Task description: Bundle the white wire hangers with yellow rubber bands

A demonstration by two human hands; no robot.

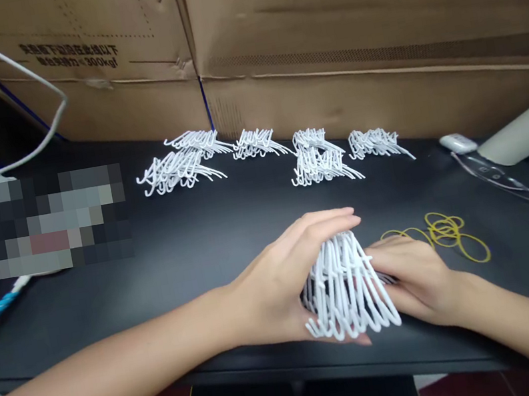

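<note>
The bundle of white hooks was left of the yellow rubber bands, its long stems slanting toward them. The left hand clasped its side farther from the bands; the right hand, nearer them, gripped the stems.

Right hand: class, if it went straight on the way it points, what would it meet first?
Most likely the white hooks in the left hand; the right hand seems right up against them, though depth is unclear.
</note>
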